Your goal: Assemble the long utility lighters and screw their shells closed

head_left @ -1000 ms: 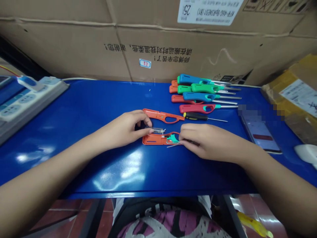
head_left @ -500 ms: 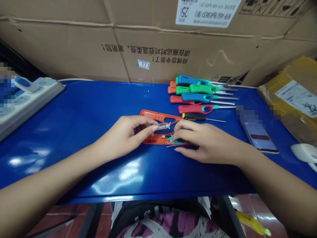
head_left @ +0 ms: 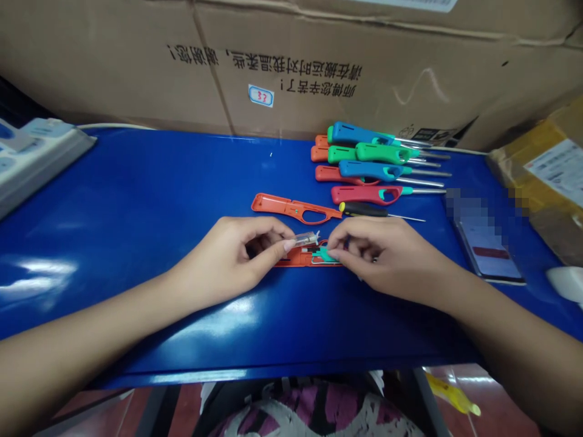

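Observation:
My left hand (head_left: 246, 249) is closed on a small clear fuel tank (head_left: 306, 239) with a white valve end that points right. Below it on the blue table lies an orange lighter casing half (head_left: 295, 260), partly covered by my fingers. A teal trigger (head_left: 324, 255) and a thin wire sit inside that half. My right hand (head_left: 373, 249) pinches at the teal trigger with thumb and index finger; the casing's right end is hidden beneath it. Just behind both hands rests the other orange casing half (head_left: 291, 208), with a screwdriver (head_left: 364, 210) at its right end.
Several coloured gas lighters (head_left: 368, 194) are piled at the back right. A phone (head_left: 487, 246) lies to the right, near a taped carton (head_left: 542, 176). At the left stands a white power strip (head_left: 54, 152). A large cardboard box (head_left: 136, 79) walls off the back.
My right hand's fingers have drawn together into a pinch at the teal trigger. The left hand still holds the fuel tank. The camera view has shifted slightly.

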{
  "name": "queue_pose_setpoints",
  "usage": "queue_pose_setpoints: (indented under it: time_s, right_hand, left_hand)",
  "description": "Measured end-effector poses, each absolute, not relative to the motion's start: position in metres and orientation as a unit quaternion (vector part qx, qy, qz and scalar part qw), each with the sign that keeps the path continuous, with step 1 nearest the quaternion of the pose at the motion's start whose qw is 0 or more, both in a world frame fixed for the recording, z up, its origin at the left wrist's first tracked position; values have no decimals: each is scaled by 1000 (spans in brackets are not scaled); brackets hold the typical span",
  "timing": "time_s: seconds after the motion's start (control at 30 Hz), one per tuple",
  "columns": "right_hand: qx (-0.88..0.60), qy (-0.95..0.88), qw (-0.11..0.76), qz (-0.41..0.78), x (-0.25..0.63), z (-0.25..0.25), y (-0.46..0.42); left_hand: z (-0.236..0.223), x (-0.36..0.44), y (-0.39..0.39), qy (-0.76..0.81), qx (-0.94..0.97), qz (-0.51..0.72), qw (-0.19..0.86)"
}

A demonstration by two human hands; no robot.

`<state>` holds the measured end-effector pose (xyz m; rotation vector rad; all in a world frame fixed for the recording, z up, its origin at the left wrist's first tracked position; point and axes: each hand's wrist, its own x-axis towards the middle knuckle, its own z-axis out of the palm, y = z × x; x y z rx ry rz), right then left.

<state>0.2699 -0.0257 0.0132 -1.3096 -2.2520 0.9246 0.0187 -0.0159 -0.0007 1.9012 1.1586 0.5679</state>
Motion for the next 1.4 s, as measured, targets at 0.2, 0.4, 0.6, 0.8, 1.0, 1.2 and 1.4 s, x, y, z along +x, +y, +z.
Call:
queue_pose_setpoints:
  time_s: [0.2,0.4,0.6,0.8,1.0,1.2,1.4]
  right_hand:
    - [-530,-650,159,521,269,13,-24]
    - [-519,-646,167,533,267,12,-21]
    - [-493,-668,170,531,269,13,-20]
    - [-483,-693,182,504,270,11,-20]
    - [-479,-706,186,487,270,8,-20]
    - [-478,-714,187,476,271,7,-20]
    - [-477,-727,181,460,272,4,-20]
  left_hand:
    - [-2,19,-16,467,736,230,433]
    - [0,18,-15,460,746,234,421]
    - [-2,18,-14,451,763,238,398]
    - [-3,17,-14,442,776,250,374]
    - [-5,17,-15,437,781,256,365]
    - [-4,16,-14,433,790,250,354]
    - [-5,16,-13,424,803,248,338]
